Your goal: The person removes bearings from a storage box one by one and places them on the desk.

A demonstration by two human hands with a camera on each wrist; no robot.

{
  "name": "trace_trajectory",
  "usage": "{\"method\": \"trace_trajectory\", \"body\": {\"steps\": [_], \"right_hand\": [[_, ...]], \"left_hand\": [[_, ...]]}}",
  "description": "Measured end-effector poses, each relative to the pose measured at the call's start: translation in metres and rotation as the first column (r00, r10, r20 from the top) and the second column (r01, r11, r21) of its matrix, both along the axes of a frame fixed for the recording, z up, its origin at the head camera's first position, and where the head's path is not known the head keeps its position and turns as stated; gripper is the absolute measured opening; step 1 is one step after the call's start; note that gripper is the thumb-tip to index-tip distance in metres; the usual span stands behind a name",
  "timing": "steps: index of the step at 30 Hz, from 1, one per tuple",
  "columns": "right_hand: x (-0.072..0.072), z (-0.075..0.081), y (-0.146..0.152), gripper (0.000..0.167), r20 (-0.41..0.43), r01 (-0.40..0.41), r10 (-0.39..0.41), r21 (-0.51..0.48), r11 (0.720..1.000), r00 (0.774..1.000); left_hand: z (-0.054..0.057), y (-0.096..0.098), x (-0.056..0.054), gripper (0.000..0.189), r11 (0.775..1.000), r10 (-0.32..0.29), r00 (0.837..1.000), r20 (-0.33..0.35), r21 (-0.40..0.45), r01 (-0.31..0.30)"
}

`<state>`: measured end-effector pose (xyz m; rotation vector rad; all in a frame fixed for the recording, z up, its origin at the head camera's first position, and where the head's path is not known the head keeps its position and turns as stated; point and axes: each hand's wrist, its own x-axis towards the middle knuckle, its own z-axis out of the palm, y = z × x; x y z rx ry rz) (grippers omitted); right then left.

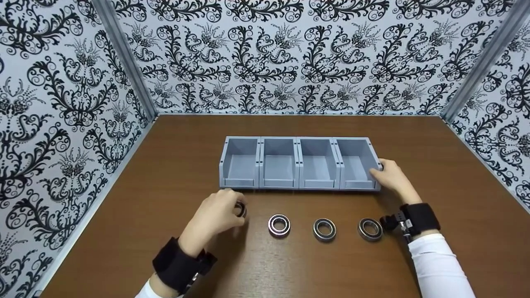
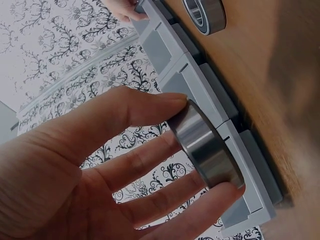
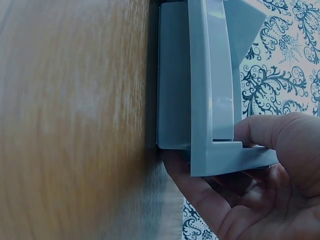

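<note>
Between thumb and fingers my left hand (image 1: 219, 211) pinches a ball bearing (image 2: 206, 145), raised over the table in front of the leftmost compartment. In the left wrist view its shiny outer ring faces the camera. My right hand (image 1: 391, 178) grips the right side wall of a grey row of bins (image 1: 279, 184). The right wrist view shows the thumb (image 3: 257, 131) inside that wall and fingers outside and beneath. Three more bearings lie flat on the table: one left (image 1: 279, 225), one in the middle (image 1: 324, 229), one at right (image 1: 370, 229) near the right wrist.
The brown wooden table (image 1: 306, 269) is bounded by patterned black-and-white walls (image 1: 281, 54) at the back and sides. Grey posts (image 1: 128, 62) stand at the back corners. Black straps with cameras (image 1: 420, 217) are worn on both wrists.
</note>
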<state>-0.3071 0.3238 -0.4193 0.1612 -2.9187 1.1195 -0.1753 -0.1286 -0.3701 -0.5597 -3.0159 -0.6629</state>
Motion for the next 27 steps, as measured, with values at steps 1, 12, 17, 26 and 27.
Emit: {"method": "trace_trajectory", "body": {"steps": [1,12,17,26,27], "right_hand": [[0.0,0.0,0.0,0.044,-0.001,-0.001,0.001,-0.002,1.0,1.0],[0.0,0.0,0.0,0.043,0.0,-0.002,0.002,0.004,1.0,1.0],[0.002,0.002,-0.001,0.042,0.003,-0.001,0.001,0.0,1.0,1.0],[0.003,0.001,-0.001,0.042,-0.01,-0.007,0.007,-0.015,1.0,1.0],[0.002,0.001,-0.001,0.043,-0.011,-0.01,0.01,-0.017,1.0,1.0]], "left_hand": [[0.0,0.0,0.001,0.03,1.0,-0.002,1.0,0.001,0.0,0.002],[-0.008,-0.003,0.006,0.03,1.0,0.009,1.0,0.011,0.006,-0.009],[-0.013,-0.004,0.007,0.029,1.0,0.006,1.0,-0.003,0.002,-0.006],[-0.017,-0.004,0.009,0.028,1.0,-0.016,1.0,-0.019,0.011,0.016],[-0.018,-0.004,0.009,0.028,1.0,-0.016,1.0,-0.02,0.012,0.017]]}}
